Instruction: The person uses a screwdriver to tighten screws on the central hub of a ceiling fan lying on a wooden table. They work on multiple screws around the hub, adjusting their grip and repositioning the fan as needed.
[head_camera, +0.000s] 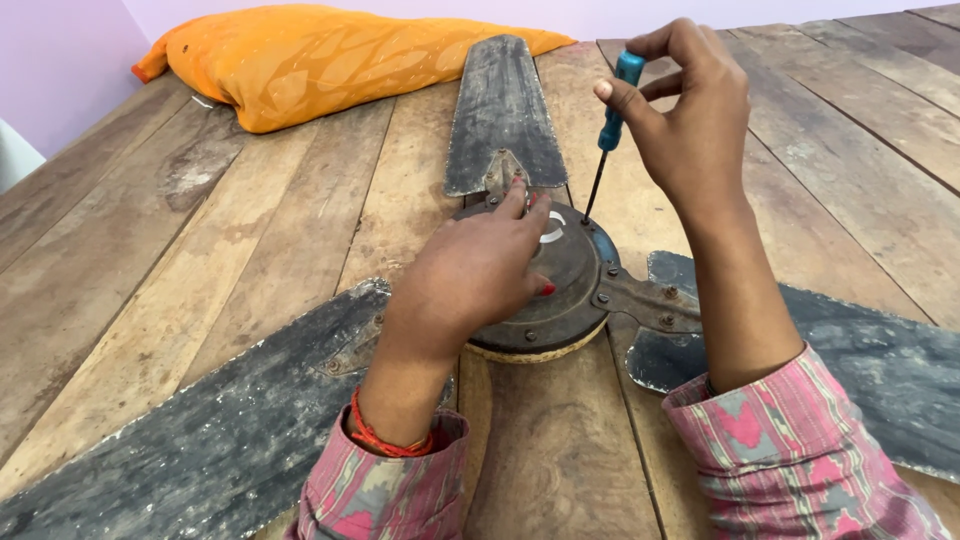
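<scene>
Your left hand lies palm down on the round, rusty dark metal motor housing of the old ceiling fan, fingers spread loosely and pressing flat, gripping nothing. The fingertips reach the far rim of the housing, right where the bracket of the far blade bolts on. Your wrist comes in low from the near side of the housing, with a red thread band round it above the pink patterned sleeve.

Your right hand is up in the air beyond and to the right of the housing, wrist bent, forearm rising steeply from the near right. Thumb and fingers pinch the blue handle of a slim screwdriver, closed tight on it. The thin dark shaft slants down and left, its tip at the far right edge of the housing, beside a white ring mark; whether it actually sits in a screw, I can't tell.

The housing rests on the worn wooden plank surface, three dusty dark grey blades fanning out from it: one straight away from you, one to the near left, one to the right. Far left beyond the housing lies an orange patterned cushion.
</scene>
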